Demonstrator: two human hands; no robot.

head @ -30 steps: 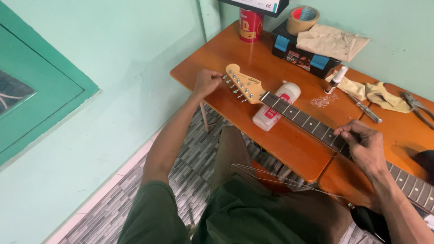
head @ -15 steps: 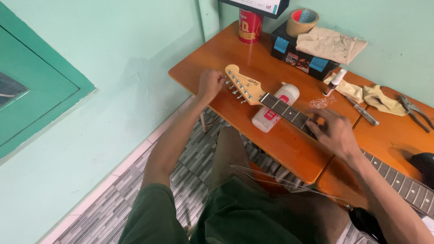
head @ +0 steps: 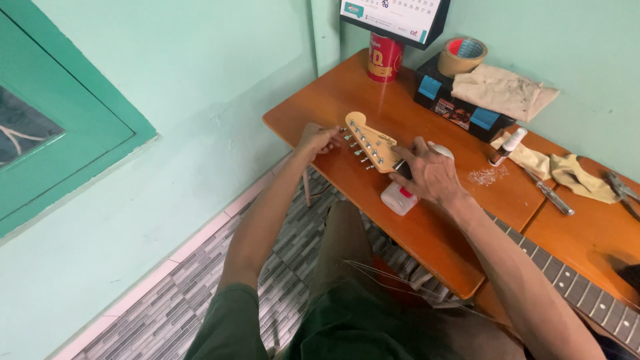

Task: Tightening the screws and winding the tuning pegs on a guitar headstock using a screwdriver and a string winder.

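Note:
An electric guitar lies across the orange wooden table [head: 320, 100], its pale headstock [head: 369, 138] pointing left and its dark fretted neck [head: 587, 293] running off to the lower right. My left hand [head: 319, 140] pinches a tuning peg at the headstock's near edge. My right hand [head: 430, 175] rests on the neck just behind the headstock, covering the nut area. A white plastic bottle [head: 400, 197] with a red mark lies under the neck beneath that hand.
At the table's back stand a red can [head: 385, 59], a dark box [head: 460, 107] with a tape roll [head: 461, 56] and cloth [head: 503, 90]. A small spray bottle [head: 507, 145], rags [head: 567, 172], a screwdriver [head: 548, 192] and pliers [head: 623, 190] lie right. Loose strings [head: 393, 277] hang over my lap.
My right hand has slid left along the neck from the mid frets up to the headstock. My left hand has stayed at the tuning pegs.

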